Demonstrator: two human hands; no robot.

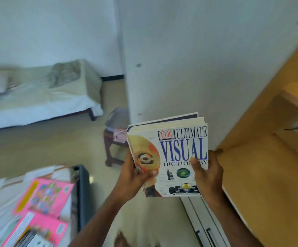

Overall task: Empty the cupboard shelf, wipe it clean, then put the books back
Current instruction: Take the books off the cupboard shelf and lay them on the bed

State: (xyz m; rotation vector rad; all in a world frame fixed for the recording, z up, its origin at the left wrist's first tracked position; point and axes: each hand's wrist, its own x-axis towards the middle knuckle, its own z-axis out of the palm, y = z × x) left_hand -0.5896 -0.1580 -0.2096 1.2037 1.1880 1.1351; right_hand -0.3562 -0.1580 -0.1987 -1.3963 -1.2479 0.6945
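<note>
Much of the left side is smeared by motion blur: the pale-sheeted bed (43, 97) and the pink-covered books (43, 198) lying on a white surface at the lower left can be made out only roughly, and their titles cannot be read. A small dark wooden stool (115, 139) with folded cloth on it is partly hidden behind the edge of the white cupboard door (189, 59). The light wooden cupboard shelf (269, 175) is cut off by the right edge of the frame, so its full depth cannot be seen. A thick white hardcover book titled "Ultimate Visual Dictionary" (178, 148) is held in the air in front of the shelf, just to its left, cover facing up; a second volume is glimpsed behind it, mostly hidden. The book is gripped on its left edge by the left hand (137, 177), thumb laid across the cover, and on its right edge by the right hand (207, 175), whose thumb covers part of the word "Dictionary". The fingers beneath are hidden.
</note>
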